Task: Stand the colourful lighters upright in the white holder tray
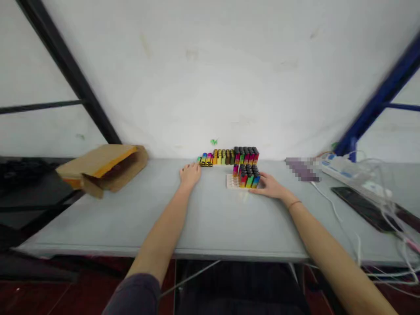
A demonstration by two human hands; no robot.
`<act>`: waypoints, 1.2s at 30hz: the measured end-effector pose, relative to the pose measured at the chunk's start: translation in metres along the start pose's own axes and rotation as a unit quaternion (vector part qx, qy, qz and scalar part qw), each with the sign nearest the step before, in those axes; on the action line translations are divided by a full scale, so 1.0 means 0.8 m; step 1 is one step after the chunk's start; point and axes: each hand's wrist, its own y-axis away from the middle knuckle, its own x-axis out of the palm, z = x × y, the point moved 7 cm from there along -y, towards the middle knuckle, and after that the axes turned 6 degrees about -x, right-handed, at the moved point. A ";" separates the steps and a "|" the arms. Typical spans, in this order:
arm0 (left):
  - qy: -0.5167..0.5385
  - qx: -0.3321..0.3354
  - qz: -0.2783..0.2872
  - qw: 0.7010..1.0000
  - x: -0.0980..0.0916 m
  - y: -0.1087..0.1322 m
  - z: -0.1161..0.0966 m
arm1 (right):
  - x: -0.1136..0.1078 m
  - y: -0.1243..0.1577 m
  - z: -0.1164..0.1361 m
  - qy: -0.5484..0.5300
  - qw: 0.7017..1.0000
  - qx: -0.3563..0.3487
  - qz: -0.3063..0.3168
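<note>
My right hand [271,187] holds the right end of a white holed tray [231,185], thumb along its front and fingers at the back. Upright rainbow-coloured cylinders with black tops, which look like lighters [250,180], fill the tray's right part; holes show at its left. My left hand [190,174] rests on the table, fingers stretched forward, beside a small pile of lighters lying down [206,159]. Behind the tray stand more black-topped lighters [246,156] in a block. To their left are rows of yellow and brown ones [223,157].
An opened brown cardboard box [101,164] lies on the grey table [131,227] at left. At right are a phone [364,208], a white power strip [351,179] with tangled cables and a pixelated purple object [302,169]. A white wall [210,78] borders the back.
</note>
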 end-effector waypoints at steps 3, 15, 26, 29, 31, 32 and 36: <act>-0.010 -0.028 -0.007 1.000 -0.005 0.001 0.003 | 0.002 0.001 -0.004 0.001 1.000 0.001 -0.007; -0.009 -0.052 0.024 0.998 -0.012 -0.006 0.024 | 0.005 0.002 -0.011 0.007 1.000 0.029 -0.002; 0.559 -0.162 0.024 0.813 -0.012 -0.018 0.028 | 0.005 0.001 -0.010 0.005 1.000 0.022 -0.001; 0.652 -0.124 0.038 0.747 -0.012 -0.004 -0.001 | 0.005 0.001 -0.010 0.005 1.000 0.023 -0.001; 0.682 -0.079 0.031 0.726 -0.016 0.007 -0.019 | 0.004 0.001 -0.010 0.006 1.000 0.024 0.001; 0.694 -0.063 0.030 0.717 -0.017 0.012 -0.027 | 0.004 0.002 -0.010 0.006 1.000 0.025 0.001; 0.736 -0.043 0.053 0.673 -0.012 0.026 -0.052 | 0.002 0.002 -0.009 0.004 1.000 0.024 -0.006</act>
